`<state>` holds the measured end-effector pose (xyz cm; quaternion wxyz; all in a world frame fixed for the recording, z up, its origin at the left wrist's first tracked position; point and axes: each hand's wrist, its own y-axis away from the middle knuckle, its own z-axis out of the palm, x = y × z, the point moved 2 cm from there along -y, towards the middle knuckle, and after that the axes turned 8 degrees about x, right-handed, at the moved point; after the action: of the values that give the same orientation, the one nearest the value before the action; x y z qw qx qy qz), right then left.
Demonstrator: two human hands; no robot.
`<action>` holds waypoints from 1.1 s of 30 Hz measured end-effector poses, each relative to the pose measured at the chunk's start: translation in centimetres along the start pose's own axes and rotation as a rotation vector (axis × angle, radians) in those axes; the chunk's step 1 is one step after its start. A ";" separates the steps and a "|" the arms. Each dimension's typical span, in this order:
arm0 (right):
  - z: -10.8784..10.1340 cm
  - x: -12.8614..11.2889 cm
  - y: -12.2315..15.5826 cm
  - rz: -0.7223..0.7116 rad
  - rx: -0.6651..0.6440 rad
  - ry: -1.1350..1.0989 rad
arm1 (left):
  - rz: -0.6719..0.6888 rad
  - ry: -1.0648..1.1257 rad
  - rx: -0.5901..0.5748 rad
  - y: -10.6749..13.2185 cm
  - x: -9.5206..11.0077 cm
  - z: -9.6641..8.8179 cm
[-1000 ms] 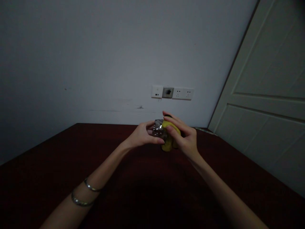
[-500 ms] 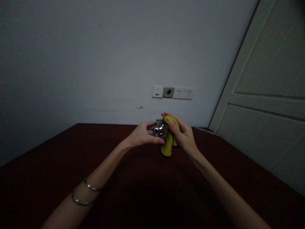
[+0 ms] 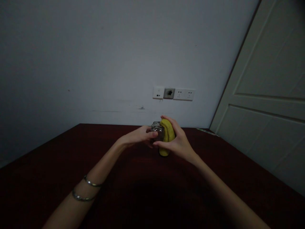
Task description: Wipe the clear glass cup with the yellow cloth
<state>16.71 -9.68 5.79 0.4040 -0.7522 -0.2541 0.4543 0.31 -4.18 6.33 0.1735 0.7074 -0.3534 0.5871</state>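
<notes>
My left hand [image 3: 143, 135] is closed around a small clear glass vessel [image 3: 156, 127], its thumb on the near side. The vessel looks like a jar or cup; its exact kind I cannot make out. My right hand [image 3: 179, 140] grips a folded yellow cloth [image 3: 168, 130] with a dark edge. The cloth presses against the vessel's right side, and its lower end hangs beneath my right thumb. Both hands meet above the dark red table, and the fingers behind the vessel are partly hidden.
The dark red tabletop [image 3: 107, 190] reaches back to a pale wall [image 3: 114, 63]. Sockets and switches [image 3: 173, 93] are set in the wall behind my hands. A panelled white door [image 3: 267, 89] stands at the right, with a thin flat strip [image 3: 207, 131] near the table's back right corner.
My right hand has turned and shifted slightly left, with its thumb now below the cloth. The cloth is bunched closer around the glass vessel's side. My left thumb has moved up on the glass.
</notes>
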 end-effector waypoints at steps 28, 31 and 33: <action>0.8 0.0 0.1 -0.153 0.125 -0.066 | 0.539 -0.526 0.343 -0.3 -0.4 0.7; 0.8 0.8 -0.5 0.110 0.247 -0.201 | 0.571 -0.558 0.332 -0.3 -0.2 0.9; 0.9 1.3 -0.8 0.270 0.282 -0.266 | 0.578 -0.575 0.311 -0.3 -0.1 1.0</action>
<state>16.45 -7.95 5.63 0.4037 -0.6491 -0.1360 0.6302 1.19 -4.63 6.05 -0.2120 0.7316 -0.4783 0.4370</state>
